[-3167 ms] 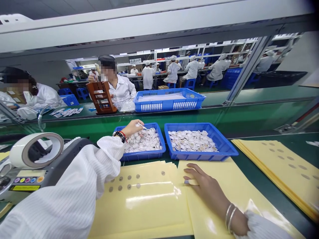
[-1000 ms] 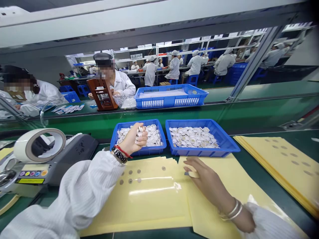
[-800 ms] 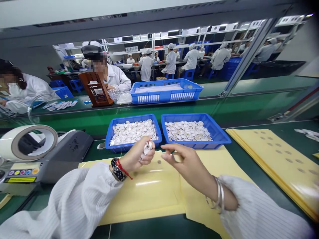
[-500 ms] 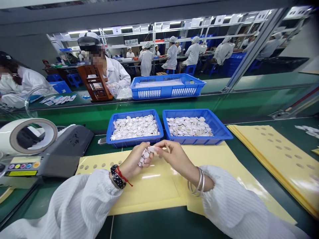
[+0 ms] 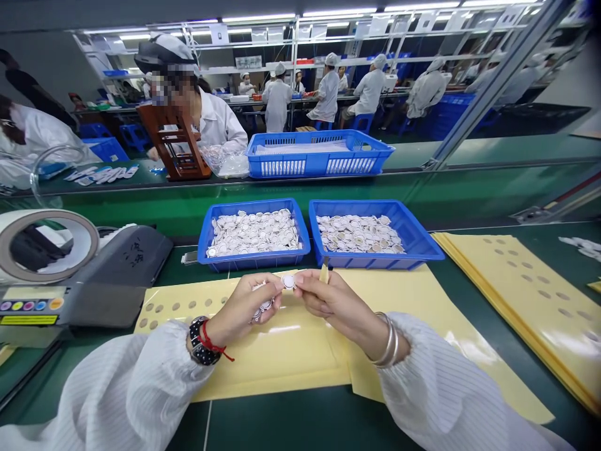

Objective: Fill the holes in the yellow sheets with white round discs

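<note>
1. Small white disc [image 5: 288, 282]: pinched between the fingertips of both hands, held above the yellow sheet [image 5: 282, 351] close to the sheet's far edge, just short of the two blue trays.
2. Left hand [image 5: 244, 305]: fingers curled shut around a handful of discs [image 5: 261, 308], with thumb and forefinger also touching the single disc. A dark beaded watch and a red cord sit at the wrist; white sleeve.
3. Right hand [image 5: 331, 300]: thumb and forefinger clamped on the right side of the single disc. A small yellow tab [image 5: 323, 273] sticks up from between its fingers; how it is gripped I cannot tell. Silver bangles at the wrist.
4. Yellow sheet: lies flat on the green bench [image 5: 291, 426] under both hands; a few grey round spots show near its left corner. A second yellow sheet [image 5: 422, 307] overlaps it on the right.
5. Left blue tray [image 5: 210, 227]: just beyond the sheets, filled with white discs.
6. Right blue tray [image 5: 422, 238]: beside the left one, nearly touching it, also filled with discs.
7. Stack of yellow sheets [image 5: 526, 294]: at the bench's right edge, carrying grey round spots.
8. Tape dispenser machine [image 5: 94, 275]: at the left edge, with a large white roll [image 5: 47, 244] mounted.
9. Beyond the green belt: a larger blue basket [image 5: 319, 156], a brown wooden rack [image 5: 173, 144], and people in white coats.
</note>
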A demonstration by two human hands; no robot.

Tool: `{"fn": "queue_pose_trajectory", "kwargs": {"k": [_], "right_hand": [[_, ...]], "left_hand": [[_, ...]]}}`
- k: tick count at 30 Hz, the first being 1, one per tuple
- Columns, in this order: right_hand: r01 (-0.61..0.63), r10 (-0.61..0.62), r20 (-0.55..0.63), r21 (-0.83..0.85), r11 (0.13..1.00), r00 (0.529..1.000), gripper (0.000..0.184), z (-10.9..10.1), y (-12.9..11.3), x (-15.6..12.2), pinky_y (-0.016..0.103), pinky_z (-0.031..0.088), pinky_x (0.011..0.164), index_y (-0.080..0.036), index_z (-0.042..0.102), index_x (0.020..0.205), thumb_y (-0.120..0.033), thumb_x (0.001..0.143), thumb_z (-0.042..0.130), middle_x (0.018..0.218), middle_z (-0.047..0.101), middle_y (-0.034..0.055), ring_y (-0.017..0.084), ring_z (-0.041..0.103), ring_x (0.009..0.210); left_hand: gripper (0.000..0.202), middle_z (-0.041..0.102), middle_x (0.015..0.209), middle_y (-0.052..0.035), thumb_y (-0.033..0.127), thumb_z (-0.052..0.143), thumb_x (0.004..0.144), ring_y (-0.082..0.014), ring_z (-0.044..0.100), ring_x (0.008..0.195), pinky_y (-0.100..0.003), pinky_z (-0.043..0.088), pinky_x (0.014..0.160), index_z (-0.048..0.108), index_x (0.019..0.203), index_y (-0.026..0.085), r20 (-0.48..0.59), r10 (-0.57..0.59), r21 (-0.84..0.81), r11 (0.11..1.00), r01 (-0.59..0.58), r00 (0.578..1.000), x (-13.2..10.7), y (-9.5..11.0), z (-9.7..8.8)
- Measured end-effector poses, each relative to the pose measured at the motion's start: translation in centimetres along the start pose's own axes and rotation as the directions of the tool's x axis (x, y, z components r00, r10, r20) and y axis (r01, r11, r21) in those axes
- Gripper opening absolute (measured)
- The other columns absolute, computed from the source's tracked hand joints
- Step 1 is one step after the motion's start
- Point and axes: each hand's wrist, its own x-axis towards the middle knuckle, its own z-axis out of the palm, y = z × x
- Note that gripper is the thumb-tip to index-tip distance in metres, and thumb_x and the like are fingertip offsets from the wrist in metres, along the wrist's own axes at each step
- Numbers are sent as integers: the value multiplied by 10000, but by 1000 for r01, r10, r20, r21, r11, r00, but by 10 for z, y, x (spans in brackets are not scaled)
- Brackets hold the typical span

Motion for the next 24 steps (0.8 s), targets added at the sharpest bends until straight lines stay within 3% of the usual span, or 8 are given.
{"fn": "queue_pose_trajectory", "kwargs": {"k": [5, 8, 10, 12, 14, 15, 24], "right_hand": [[26, -37, -99, -118, 993, 994, 300, -1, 3, 1, 233, 102, 397, -138, 569, 711, -434, 721, 617, 444, 360, -81, 25, 188, 363], [88, -152, -140, -382, 920, 979, 396, -18, 6, 4, 226, 280, 443, -171, 550, 954, -486, 719, 606, 663, 551, -13, 81, 422, 483], [121, -220, -81, -630, 767, 972, 336, -34, 11, 6, 259, 383, 584, -191, 528, 964, -483, 798, 514, 796, 604, 29, 144, 536, 679], [87, -257, -67, -834, 544, 964, 253, -48, 19, 10, 292, 388, 672, -196, 525, 842, -412, 876, 397, 806, 613, 45, 181, 548, 779], [3, -305, -109, -938, 346, 946, 241, -58, 26, 14, 299, 372, 680, -199, 514, 761, -328, 896, 361, 774, 611, 46, 197, 541, 789], [-34, -328, -132, -957, 288, 935, 222, -62, 30, 16, 296, 366, 675, -200, 513, 754, -304, 891, 373, 772, 613, 45, 201, 538, 793], [-47, -304, -114, -974, 221, 946, 209, -66, 30, 25, 268, 350, 632, -197, 520, 709, -333, 851, 449, 746, 609, 32, 178, 549, 748]], "left_hand": [[237, 556, 577, -2, 330, 589, 756, -18, 349, 362, -158, 190, 354, 533, 648, 126, -52, 45, 57, 997, -42, 998, 1, -1, 1], [251, 535, 562, 6, 338, 580, 756, -21, 343, 356, -161, 192, 344, 526, 628, 129, -90, 38, 62, 998, -32, 995, 8, -5, -5], [247, 520, 558, 11, 337, 574, 757, -22, 346, 353, -160, 192, 337, 531, 632, 129, -126, 28, 57, 998, -21, 992, 15, -10, -11], [225, 512, 559, 16, 324, 575, 751, -20, 344, 348, -158, 181, 331, 531, 645, 130, -145, 20, 29, 999, -16, 989, 22, -16, -18], [207, 504, 556, 23, 311, 571, 742, -17, 330, 338, -158, 160, 325, 519, 650, 133, -144, 16, -10, 1000, -17, 989, 28, -22, -23], [203, 498, 550, 27, 309, 567, 737, -16, 324, 332, -159, 153, 323, 514, 650, 134, -140, 12, -25, 1000, -16, 990, 29, -25, -25], [206, 518, 571, 22, 306, 580, 729, -11, 330, 336, -160, 147, 326, 512, 652, 128, -133, -3, -87, 996, -9, 991, 30, -28, -29]]}}
